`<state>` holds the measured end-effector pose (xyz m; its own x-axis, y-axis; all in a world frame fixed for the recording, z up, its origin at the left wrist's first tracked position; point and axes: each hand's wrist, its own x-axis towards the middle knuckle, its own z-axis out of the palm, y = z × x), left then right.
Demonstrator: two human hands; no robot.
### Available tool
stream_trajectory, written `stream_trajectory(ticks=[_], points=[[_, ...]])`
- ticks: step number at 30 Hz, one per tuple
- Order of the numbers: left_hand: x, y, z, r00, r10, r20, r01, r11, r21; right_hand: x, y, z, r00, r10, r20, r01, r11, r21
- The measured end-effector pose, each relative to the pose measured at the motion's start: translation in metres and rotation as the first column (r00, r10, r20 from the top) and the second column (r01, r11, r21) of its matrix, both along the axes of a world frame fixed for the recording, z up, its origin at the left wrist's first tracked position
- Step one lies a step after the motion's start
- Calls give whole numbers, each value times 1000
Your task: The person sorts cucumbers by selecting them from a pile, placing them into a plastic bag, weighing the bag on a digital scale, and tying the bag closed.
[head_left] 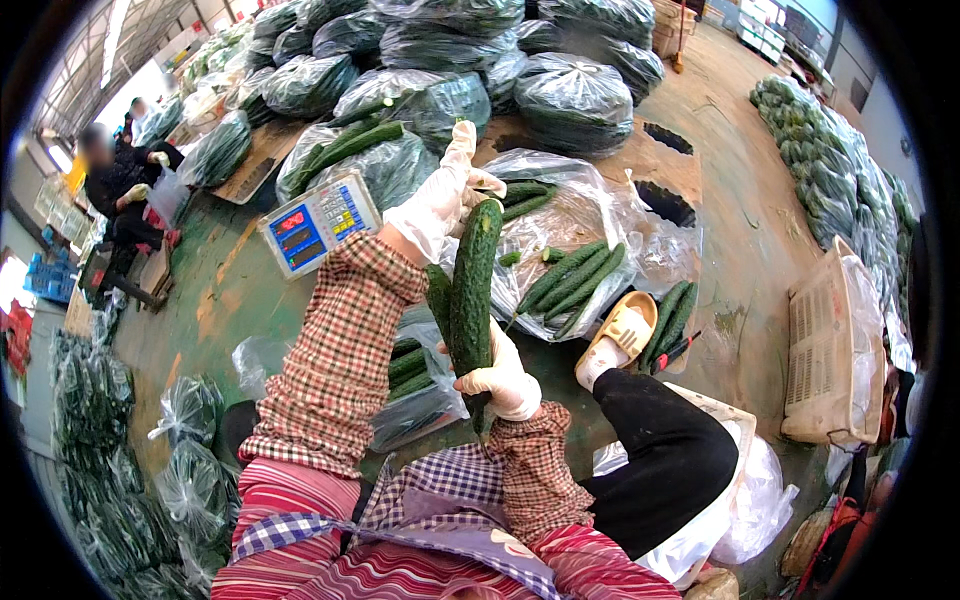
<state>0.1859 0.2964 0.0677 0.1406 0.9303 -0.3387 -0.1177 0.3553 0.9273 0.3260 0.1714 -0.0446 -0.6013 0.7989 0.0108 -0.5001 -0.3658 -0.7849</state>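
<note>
My right hand (500, 378), in a whitish glove, is wrapped round the lower part of a big dark green cucumber (474, 285), held upright in front of me. A second cucumber (438, 298) shows partly behind it and seems to be in the same grip. Beyond their tops my left hand (440, 198), gloved too, reaches out with its forefinger stretched and thumb apart; its other fingers are partly hidden. Beneath that arm is a digital scale (320, 226). Several cucumbers (575, 280) lie on an open clear plastic bag (530, 235). More cucumbers (408, 368) lie in a bag below my left forearm.
Filled bags (575, 100) are stacked ahead. Loose cucumbers (672, 322) and a red-and-black tool (677, 352) lie beside my yellow slipper (632, 325). A beige crate (825, 350) stands at right. Packed bags (190, 490) line the left. A person (125, 185) sits far left.
</note>
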Motion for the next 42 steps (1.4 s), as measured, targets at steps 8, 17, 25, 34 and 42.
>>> stream_trajectory(ticks=[8, 17, 25, 34, 42], points=[[31, -41, -21, 978, -206, 21, 191, 937, 292, 21, 15, -8, 994, -109, -3, 109, 993, 49], [37, -50, -28, 991, 18, -134, 46, 890, 454, 10, 16, -16, 982, -169, 84, 145, 961, 237], [30, -33, -35, 993, 6, -114, 34, 941, 338, 7, 9, 0, 988, -147, 45, 138, 977, 164], [25, -48, -35, 955, -125, 270, 86, 985, 153, 5, 10, -13, 994, -111, -10, 110, 971, 212], [-91, -115, 90, 897, 200, 395, -387, 786, 482, 34, 7, 44, 777, -466, -423, 549, 830, 94]])
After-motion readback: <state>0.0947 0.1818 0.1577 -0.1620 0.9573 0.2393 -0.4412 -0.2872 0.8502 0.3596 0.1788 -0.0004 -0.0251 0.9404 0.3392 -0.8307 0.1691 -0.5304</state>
